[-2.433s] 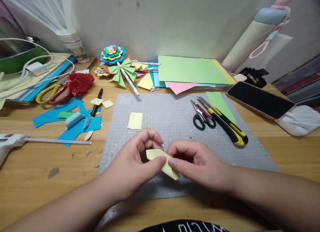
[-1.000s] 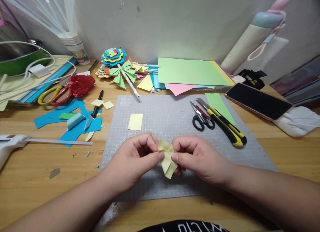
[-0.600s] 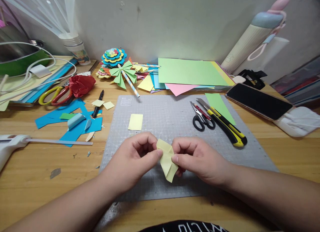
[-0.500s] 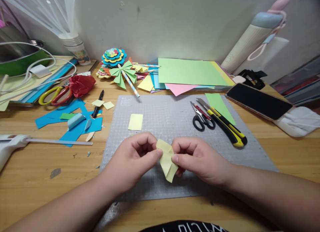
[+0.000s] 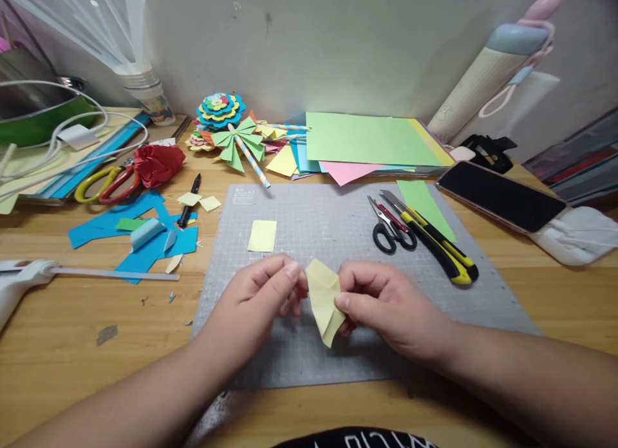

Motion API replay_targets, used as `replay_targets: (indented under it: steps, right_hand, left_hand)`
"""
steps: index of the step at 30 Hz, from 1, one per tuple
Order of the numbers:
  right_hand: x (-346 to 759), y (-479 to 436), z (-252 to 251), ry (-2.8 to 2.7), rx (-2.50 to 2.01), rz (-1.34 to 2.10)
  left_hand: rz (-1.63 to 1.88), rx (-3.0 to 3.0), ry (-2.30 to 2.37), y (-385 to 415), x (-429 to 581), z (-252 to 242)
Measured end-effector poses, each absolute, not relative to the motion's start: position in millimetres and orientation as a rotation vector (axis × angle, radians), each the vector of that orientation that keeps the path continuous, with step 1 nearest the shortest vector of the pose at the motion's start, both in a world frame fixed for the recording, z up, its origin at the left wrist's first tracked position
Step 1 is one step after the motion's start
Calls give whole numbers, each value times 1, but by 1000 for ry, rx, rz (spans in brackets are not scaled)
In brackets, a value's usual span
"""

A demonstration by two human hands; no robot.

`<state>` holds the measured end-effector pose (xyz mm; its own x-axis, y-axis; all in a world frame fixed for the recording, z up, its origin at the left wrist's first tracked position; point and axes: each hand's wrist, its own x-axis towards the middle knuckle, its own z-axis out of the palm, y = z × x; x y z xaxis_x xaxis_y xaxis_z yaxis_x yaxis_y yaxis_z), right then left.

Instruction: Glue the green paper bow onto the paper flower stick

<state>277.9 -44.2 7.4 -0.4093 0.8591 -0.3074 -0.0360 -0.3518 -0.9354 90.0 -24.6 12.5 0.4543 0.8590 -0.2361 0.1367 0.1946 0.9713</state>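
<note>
My right hand (image 5: pixel 381 303) pinches a small piece of creased pale yellow paper (image 5: pixel 322 290) between thumb and forefinger, above the grey cutting mat (image 5: pixel 284 364). Fold lines cross the paper, and its lower right part is bent. Just left of the paper is my left hand (image 5: pixel 268 290), loosely curled with the thumb off the sheet; it holds nothing I can see. A flat pale yellow paper rectangle (image 5: pixel 262 235) lies on the mat beyond my left hand.
Scissors (image 5: pixel 385 235), a red pencil-like tool (image 5: pixel 390 215) and a yellow-black utility knife (image 5: pixel 437 242) lie on the mat's right. A phone (image 5: pixel 502 194) lies beyond. Blue paper scraps (image 5: pixel 140 255) and a glue gun (image 5: pixel 24 277) are left. Coloured sheets (image 5: pixel 371 139) are stacked behind.
My left thumb and fingers have let go of the yellow paper and drawn slightly up and left. My right hand still holds it, tilted a little more upright.
</note>
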Motion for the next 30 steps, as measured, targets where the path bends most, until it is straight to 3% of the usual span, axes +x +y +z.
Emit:
replay_targets:
  steps: [30]
  right_hand:
    - [280, -45, 3, -1136, -1142, 1737]
  left_hand:
    - [548, 1339, 958, -30, 96, 17]
